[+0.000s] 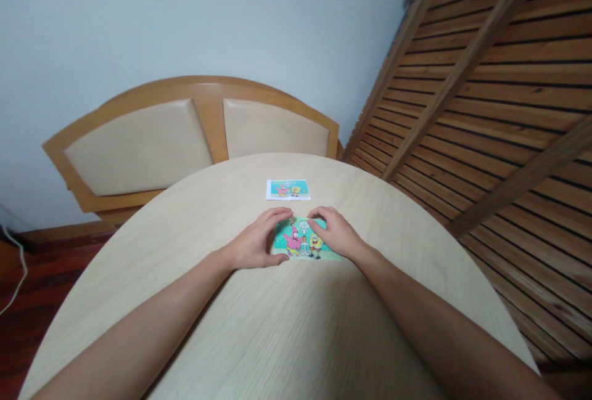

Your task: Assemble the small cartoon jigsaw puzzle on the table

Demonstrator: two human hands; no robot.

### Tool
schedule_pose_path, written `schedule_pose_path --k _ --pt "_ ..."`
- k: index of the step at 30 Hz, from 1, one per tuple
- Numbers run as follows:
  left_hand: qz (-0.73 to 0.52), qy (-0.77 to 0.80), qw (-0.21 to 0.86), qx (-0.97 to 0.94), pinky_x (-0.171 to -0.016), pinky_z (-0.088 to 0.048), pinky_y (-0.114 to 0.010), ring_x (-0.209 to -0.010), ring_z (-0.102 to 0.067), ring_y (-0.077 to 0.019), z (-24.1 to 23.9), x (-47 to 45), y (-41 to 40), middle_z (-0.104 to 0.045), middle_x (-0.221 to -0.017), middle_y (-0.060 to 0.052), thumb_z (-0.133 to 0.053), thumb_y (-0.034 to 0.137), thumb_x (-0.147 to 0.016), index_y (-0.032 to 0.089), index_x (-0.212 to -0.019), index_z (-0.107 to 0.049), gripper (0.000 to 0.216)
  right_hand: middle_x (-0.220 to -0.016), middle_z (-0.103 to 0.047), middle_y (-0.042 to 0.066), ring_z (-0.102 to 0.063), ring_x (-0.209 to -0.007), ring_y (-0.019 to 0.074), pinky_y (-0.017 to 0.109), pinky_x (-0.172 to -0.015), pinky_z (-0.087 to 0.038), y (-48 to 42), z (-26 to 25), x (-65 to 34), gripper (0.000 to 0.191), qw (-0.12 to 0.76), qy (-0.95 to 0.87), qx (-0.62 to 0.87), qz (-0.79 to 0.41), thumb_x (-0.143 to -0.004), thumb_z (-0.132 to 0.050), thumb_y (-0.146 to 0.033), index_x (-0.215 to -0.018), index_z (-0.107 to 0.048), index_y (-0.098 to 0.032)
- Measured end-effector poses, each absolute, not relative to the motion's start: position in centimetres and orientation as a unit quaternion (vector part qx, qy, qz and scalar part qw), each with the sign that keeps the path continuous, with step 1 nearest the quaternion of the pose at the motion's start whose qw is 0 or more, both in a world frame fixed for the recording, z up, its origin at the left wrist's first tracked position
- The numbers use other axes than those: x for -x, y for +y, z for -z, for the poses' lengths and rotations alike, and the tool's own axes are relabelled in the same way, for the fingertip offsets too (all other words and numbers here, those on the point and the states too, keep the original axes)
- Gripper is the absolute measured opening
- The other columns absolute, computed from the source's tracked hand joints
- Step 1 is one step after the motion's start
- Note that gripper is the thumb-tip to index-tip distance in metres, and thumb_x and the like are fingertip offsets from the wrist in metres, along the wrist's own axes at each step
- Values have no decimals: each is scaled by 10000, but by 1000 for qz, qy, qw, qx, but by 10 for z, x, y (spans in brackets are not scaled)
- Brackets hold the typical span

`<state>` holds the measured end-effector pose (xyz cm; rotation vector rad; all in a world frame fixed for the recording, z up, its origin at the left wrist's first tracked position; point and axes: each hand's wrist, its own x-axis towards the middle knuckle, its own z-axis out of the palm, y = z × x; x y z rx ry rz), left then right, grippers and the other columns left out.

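A flat cartoon picture (300,243) in teal, with pink and yellow figures, lies on the round table in front of me. My left hand (256,241) curves around its left end, fingers at the far edge and thumb at the near edge. Over the upper right part bends my right hand (340,233), its fingers curled at the far edge and its thumb on the picture; it hides that corner. Just beyond both hands lies a smaller printed sheet (289,190) with a similar cartoon scene and a white border. Neither hand touches the sheet.
The pale wooden table (277,326) has a rounded far edge. Behind it stands a padded wooden headboard (213,116) against a light wall. A slatted wooden frame (485,110) leans on the right, close to the table. A white cable (21,270) hangs at the far left.
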<state>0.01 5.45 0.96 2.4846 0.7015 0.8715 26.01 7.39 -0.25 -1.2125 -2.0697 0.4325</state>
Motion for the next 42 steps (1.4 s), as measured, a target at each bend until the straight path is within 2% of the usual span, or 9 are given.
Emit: schedule_pose_path --k 7,12,16,18,20,24,30,37,42 --pt "-321 268 243 -875 -1125 -441 -527 -1427 -390 -359 -8 0 54 -363 -1558 -161 -800 332 -766 256 -1533 -329 903 -923 -716 40 -659 -858 191 329 -833 -495 72 -1 -255 147 401 -766 442 -237 -935 -579 -310 -942 -659 -187" --pt "-346 319 263 -842 -1038 -499 -473 -1296 -526 -320 -2 -1 58 -434 -1509 -165 -741 315 -825 243 -1511 -363 787 -929 -712 37 -642 -840 178 318 -828 -499 70 -3 -251 159 433 -755 424 -252 -935 -579 -318 -953 -662 -184" --pt "-342 365 300 -812 -910 -539 -404 -1041 -662 -249 0 -2 59 -643 -1248 -127 -694 316 -868 209 -1504 -373 721 -934 -711 36 -642 -855 182 317 -834 -502 66 -6 -248 155 443 -753 412 -258 -939 -591 -330 -956 -659 -192" --pt "-336 388 317 -798 -789 -545 -350 -855 -676 -205 0 -2 60 -690 -1089 -85 -670 328 -885 199 -1486 -401 671 -931 -709 35 -642 -856 183 316 -832 -503 64 -7 -247 153 448 -752 407 -261 -940 -594 -334 -959 -656 -195" --pt "-337 401 321 -789 -708 -523 -309 -757 -647 -176 0 -2 61 -691 -1006 -55 -659 333 -890 203 -1448 -454 609 -932 -706 34 -641 -853 182 314 -826 -506 64 -8 -246 153 454 -750 402 -264 -942 -590 -337 -964 -653 -199" --pt "-353 406 321 -780 -669 -503 -277 -744 -626 -166 1 -1 63 -671 -962 -40 -670 340 -881 204 -1399 -513 559 -972 -699 37 -640 -860 179 315 -821 -512 64 -5 -246 184 458 -746 400 -272 -949 -576 -342 -1056 -645 -208" --pt "-391 403 355 -747 -652 -507 -264 -743 -621 -158 1 -2 64 -652 -954 -42 -669 365 -879 178 -1359 -543 530 -1087 -690 54 -655 -1004 195 337 -905 -505 65 0 -246 292 452 -738 406 -294 -946 -587 -353 -1202 -593 -212" --pt "-441 402 378 -708 -685 -528 -273 -798 -644 -173 -1 -3 66 -651 -907 -33 -722 397 -852 164 -1309 -566 536 -900 -656 13 -644 -842 177 315 -804 -511 62 0 -245 357 432 -746 404 -307 -917 -611 -336 -1243 -562 -197" --pt "-449 400 394 -695 -646 -528 -256 -749 -642 -159 -1 -3 66 -662 -885 -30 -758 433 -828 155 -1292 -575 571 -816 -608 -15 -620 -784 168 307 -791 -503 64 0 -246 342 438 -753 400 -285 -919 -610 -326 -1232 -578 -192"
